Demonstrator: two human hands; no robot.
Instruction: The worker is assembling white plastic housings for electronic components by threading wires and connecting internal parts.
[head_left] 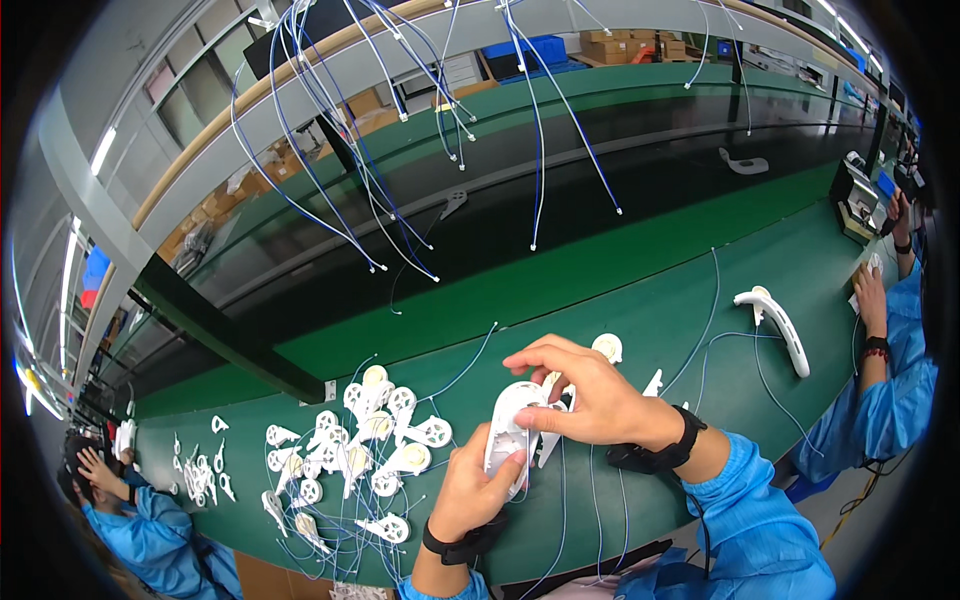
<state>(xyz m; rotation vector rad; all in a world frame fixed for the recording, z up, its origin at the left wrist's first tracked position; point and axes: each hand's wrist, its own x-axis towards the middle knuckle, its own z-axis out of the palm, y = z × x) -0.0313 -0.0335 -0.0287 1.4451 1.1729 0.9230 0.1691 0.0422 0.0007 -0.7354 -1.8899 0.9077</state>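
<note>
A white curved plastic housing point(507, 412) with a rounded upper end is held above the green bench. My left hand point(473, 487) grips its lower part, the thumb across its inner face. From the right, my right hand point(595, 397) has its thumb pressed on the housing near the round end. Its index finger stretches past the top; the other fingers are partly hidden. Beside and behind that hand lie more white parts, including a round cream-coloured piece point(607, 347). Left of my hands spreads a pile of white parts with round spoked ends point(325, 440), tangled with thin wires.
White-and-blue wires point(540, 150) hang from the overhead rail. A dark conveyor belt point(640, 165) runs behind the green bench point(640, 290). On the right lies a curved white arm-shaped part point(785, 330) with a wire. Co-workers in blue sleeves sit at left point(155, 530) and right point(880, 370).
</note>
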